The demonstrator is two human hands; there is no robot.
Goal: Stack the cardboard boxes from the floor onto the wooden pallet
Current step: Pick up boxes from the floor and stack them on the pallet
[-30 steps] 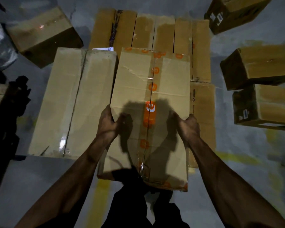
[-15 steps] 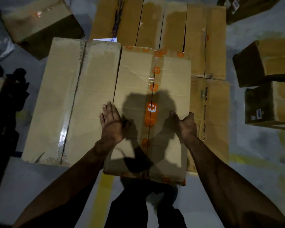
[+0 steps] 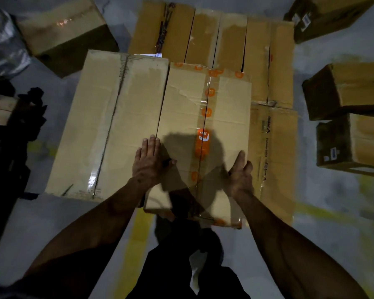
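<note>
Cardboard box with orange tape atop the stack's near edge, left hand flat on it, fingers straight, right hand open against its right side, gripping nothing.

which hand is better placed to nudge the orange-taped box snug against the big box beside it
Right. The right hand is at the orange-taped box's outer right edge, facing the big box. The left hand lies flat across the seam between them.
</note>
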